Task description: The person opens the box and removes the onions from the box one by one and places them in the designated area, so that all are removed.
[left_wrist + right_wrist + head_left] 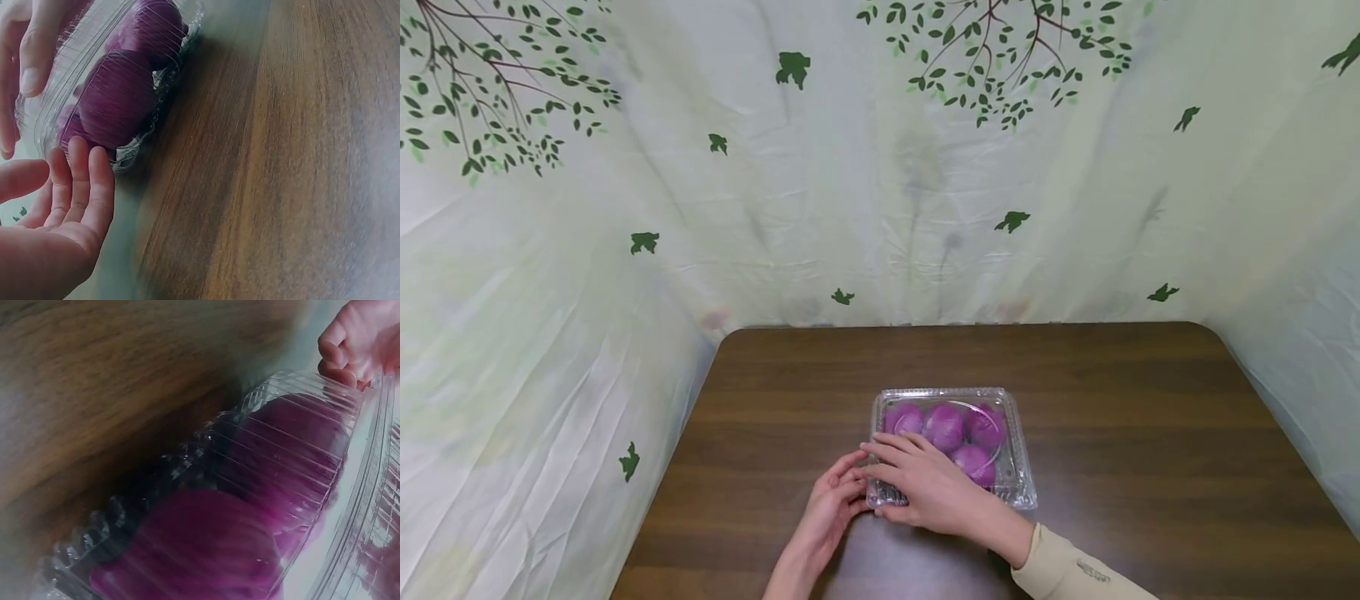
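Note:
A clear plastic clamshell box [1021, 475] stands closed on the table, with several round purple, onion-like things [943, 427] inside. My right hand [928, 487] lies over the near left part of the lid, fingers extended toward the box's left edge. At that left side is my left hand [833, 504], its fingertips at the box wall. The left wrist view shows the fingers [100, 187] of the left hand fairly straight against the box's end, the thumb apart. In the right wrist view, ribbed plastic covers the purple things [200, 544]; a hand [359, 344] is at the box's far corner.
The brown wooden table [1150, 433] extends around the box on all sides. Behind it and at both sides hangs a pale cloth [880, 208] printed with branches and green leaves. The table's back edge meets this cloth.

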The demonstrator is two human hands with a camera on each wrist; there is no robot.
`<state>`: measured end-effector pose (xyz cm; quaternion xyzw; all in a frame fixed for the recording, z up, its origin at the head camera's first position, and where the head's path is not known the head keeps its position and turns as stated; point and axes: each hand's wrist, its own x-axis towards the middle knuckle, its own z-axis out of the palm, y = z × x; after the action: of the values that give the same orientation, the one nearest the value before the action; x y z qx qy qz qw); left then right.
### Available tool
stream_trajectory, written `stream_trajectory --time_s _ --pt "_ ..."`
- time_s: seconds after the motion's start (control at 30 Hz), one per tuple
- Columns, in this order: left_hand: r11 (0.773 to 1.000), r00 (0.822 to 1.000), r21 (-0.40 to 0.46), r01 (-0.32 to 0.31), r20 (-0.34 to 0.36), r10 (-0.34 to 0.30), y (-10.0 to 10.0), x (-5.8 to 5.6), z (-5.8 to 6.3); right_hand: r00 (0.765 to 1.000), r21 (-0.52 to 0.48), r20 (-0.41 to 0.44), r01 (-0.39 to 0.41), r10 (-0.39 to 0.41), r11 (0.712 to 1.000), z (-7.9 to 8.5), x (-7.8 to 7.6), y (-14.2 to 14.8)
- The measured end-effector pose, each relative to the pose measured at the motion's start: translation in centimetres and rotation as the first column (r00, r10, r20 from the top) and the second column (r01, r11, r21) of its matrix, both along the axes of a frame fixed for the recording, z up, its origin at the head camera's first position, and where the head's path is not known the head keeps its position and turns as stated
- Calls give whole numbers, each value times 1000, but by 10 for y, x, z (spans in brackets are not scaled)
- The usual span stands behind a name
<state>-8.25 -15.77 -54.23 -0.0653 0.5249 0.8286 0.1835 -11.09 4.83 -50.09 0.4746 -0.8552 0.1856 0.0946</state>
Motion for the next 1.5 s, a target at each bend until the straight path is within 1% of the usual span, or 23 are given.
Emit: stream_trajectory --time_s 0.1,0.23,0.4,0.47,0.57,0.7,0.87,0.97,1.07,1.23,1.5 --pt "998 1000 61 4 6 -4 0 1 0 1000 14 3 -7 7 1000 2 -1 -2" --pt "989 1000 147 8 4 -9 0 3 0 1000 47 -4 -10 11 999 5 -3 -1" --pt "976 1000 219 8 18 -13 -1 5 -1 999 57 15 -35 34 998 6 -7 -1" --pt "973 1000 230 7 22 -13 -1 5 -2 999 45 27 -43 42 998 6 -8 -1" --pt "970 999 245 -12 37 3 -1 6 -3 998 26 37 -49 48 998 6 -10 -1" --pt "964 1000 266 -13 22 8 -2 8 -5 998 19 36 -58 57 998 4 -11 -1" --pt "955 997 292 43 -76 -22 -4 10 -10 997 20 35 -70 69 997 3 -14 -3" --pt "951 993 300 73 -109 -42 -6 11 -13 997 21 39 -71 70 997 2 -15 -5" --pt "948 991 306 90 -121 -55 -7 12 -14 997 23 39 -66 65 998 2 -15 -5" --pt "942 990 321 100 -127 -62 -8 11 -15 998 28 25 -52 51 998 2 -16 -8" --pt "911 989 393 127 -115 -88 -7 12 -16 998 58 -34 -47 49 997 1 -18 -11"
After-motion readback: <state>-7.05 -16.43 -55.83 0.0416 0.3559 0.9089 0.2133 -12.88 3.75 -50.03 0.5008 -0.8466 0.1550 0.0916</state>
